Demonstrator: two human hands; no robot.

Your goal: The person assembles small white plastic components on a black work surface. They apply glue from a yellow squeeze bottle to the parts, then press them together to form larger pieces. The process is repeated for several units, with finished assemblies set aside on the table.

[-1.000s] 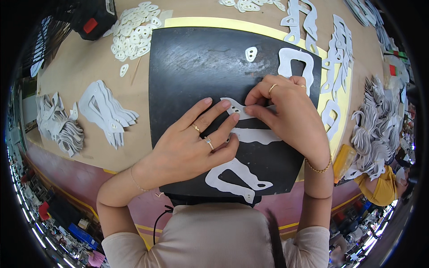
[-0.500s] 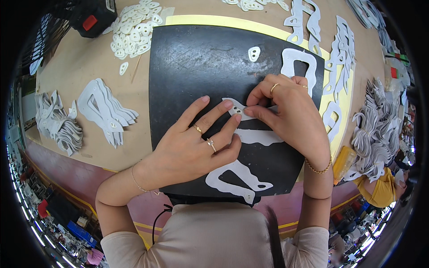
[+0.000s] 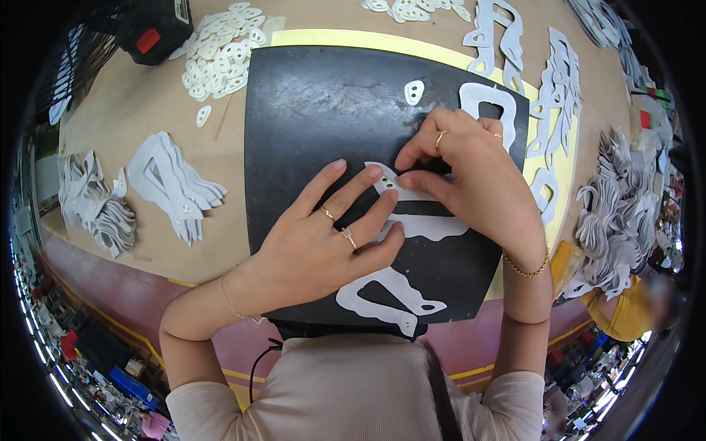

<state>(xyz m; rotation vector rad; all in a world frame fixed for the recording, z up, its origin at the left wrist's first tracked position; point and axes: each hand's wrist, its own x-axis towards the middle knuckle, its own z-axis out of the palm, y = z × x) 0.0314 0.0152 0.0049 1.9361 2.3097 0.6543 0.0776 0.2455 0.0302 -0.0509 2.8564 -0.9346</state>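
Observation:
My left hand (image 3: 316, 239) lies with fingers spread over a white cut-out piece (image 3: 373, 168) on the black mat (image 3: 316, 95). Two of its fingertips press beside a small patch with dark holes (image 3: 387, 184) on that piece. From the right, my right hand (image 3: 482, 180) reaches over the same piece, its thumb and index tips slightly apart near the patch; I see nothing between them. Its palm hides part of the piece. Below lie another white strip (image 3: 430, 226) and a white looped piece (image 3: 357, 304). A loose small patch (image 3: 414, 92) rests farther up the mat.
At the far left are a heap of small patches (image 3: 220, 59) and a black device with a red button (image 3: 147, 40). Stacked white pieces (image 3: 165, 173) lie left of the mat. Grey bundles (image 3: 614, 213) and a yellow object (image 3: 565, 266) are at right, near another person's yellow sleeve (image 3: 629, 312).
My right thumb and index finger have moved slightly left, and their tips have parted a little. The left hand has barely moved and stays on the piece.

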